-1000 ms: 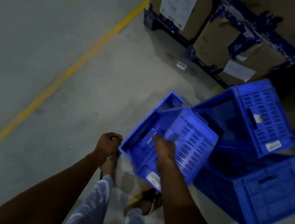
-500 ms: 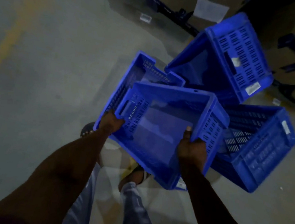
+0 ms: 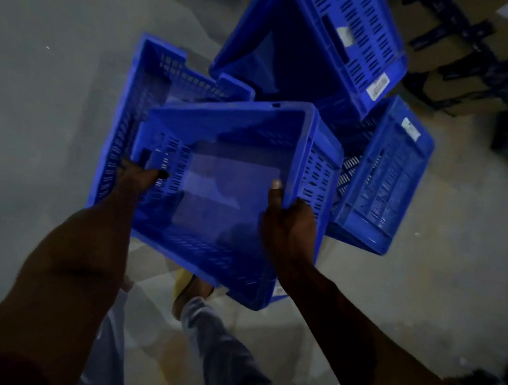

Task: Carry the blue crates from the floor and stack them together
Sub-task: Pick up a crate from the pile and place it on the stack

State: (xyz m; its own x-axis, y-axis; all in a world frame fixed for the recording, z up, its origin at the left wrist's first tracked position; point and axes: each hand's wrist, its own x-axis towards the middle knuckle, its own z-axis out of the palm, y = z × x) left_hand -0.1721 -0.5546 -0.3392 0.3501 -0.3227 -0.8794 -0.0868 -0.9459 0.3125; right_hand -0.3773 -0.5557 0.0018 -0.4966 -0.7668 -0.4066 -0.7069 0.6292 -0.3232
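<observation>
Holding the carried crate (image 3: 224, 189) clear of the floor (image 3: 35, 104), you have it open side up and slightly tilted, in front of your legs. Your left hand (image 3: 140, 176) grips the left end wall, fingers curled in at the slotted handle area. Your right hand (image 3: 290, 225) grips the right rim, thumb laid over the inside edge and the remaining fingers wrapped under the outer wall.

Judged from its empty interior and thin vented walls, the crate should be light and stiff, unlikely to flex or crack under a normal lift. The smooth plastic may slip, so the rim and the handle cut-outs at each end are the sound places to hold; your present grip suits this.

Three more blue crates remain ahead. The left crate (image 3: 151, 85) sits on the floor just behind the carried one, partly hidden by it. The tipped crate (image 3: 326, 42) leans on its side with its open mouth facing you. The right crate (image 3: 383, 181) rests on the floor, touching the tipped one.

White labels show on the tipped crate's wall (image 3: 377, 87) and on the right crate's rim (image 3: 410, 128); one appears to carry a barcode, but no writing or brand can be read in this dim light. Cardboard boxes (image 3: 485, 44) stand beyond.
</observation>
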